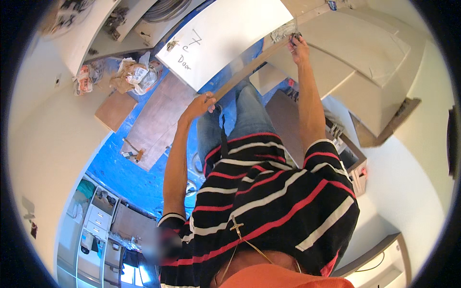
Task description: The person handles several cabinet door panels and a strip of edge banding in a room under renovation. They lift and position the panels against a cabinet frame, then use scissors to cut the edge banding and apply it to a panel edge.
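Note:
A long, narrow brown wooden strip (252,68) slants in front of me from lower left to upper right. At its near left end, my left hand (205,103) has its fingers closed round it. By the far right end, my right hand (298,49) is closed on a small dark object (295,36) whose kind I cannot make out. How far those fingers also grip the strip is unclear. Beyond the strip lies a large white panel (225,41) with dark handwriting and a small metal fitting (172,44) near its left edge.
Blue sheeting (139,168) covers the floor. A brown board (156,120) bears a hammer (136,150); a smaller board (115,110) and crumpled bags (139,74) lie nearby. Large beige panels (345,53) stand right. Shelves with coiled cable (165,10) are at the back.

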Demonstrator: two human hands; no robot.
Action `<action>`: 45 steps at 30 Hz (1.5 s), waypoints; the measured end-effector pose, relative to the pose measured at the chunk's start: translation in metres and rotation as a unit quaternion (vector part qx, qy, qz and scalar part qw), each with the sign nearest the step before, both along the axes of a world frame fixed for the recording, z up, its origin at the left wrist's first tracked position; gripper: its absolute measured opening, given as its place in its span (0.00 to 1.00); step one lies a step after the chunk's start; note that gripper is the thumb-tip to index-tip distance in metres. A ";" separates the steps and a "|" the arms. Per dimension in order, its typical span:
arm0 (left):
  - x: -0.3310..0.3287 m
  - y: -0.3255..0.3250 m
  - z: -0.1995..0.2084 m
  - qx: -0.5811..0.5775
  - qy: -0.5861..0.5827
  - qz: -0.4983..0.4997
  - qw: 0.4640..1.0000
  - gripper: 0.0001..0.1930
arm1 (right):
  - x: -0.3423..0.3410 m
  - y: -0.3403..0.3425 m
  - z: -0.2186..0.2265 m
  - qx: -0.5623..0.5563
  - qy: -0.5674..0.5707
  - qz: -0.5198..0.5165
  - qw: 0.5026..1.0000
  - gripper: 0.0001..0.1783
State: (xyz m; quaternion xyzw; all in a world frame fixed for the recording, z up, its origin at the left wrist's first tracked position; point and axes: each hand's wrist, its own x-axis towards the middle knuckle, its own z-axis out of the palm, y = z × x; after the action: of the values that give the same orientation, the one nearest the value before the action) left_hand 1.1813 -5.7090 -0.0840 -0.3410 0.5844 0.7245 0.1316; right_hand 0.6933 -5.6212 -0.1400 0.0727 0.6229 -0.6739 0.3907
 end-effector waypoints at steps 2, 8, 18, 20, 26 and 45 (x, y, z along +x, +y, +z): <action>-0.014 -0.002 -0.025 -0.014 -0.035 0.003 0.999 0.16 | -0.037 -0.014 -0.021 0.019 0.019 -0.022 0.999 0.20; -0.055 -0.016 -0.083 -0.045 -0.152 0.043 0.986 0.17 | -0.130 -0.043 -0.113 0.095 0.121 0.062 0.986 0.26; -0.119 -0.054 -0.139 -0.120 -0.211 0.056 0.969 0.16 | -0.193 -0.045 -0.239 0.092 0.264 0.053 0.959 0.28; -0.125 -0.050 -0.143 -0.133 -0.205 0.063 0.968 0.16 | -0.194 -0.050 -0.243 0.106 0.288 0.039 0.951 0.28; -0.131 -0.051 -0.145 -0.120 -0.231 0.055 0.964 0.17 | -0.192 -0.062 -0.239 0.081 0.307 0.030 0.948 0.28; 0.027 -0.018 -0.192 -0.126 -0.183 -0.027 0.975 0.21 | -0.248 -0.053 -0.256 0.248 0.279 0.150 0.916 0.31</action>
State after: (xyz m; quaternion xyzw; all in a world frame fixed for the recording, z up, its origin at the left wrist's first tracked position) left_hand 1.2087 -5.7271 -0.2764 -0.4657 0.6457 0.5666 0.2124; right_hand 0.4457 -5.6740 -0.3963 -0.1180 0.8570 -0.4246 0.2670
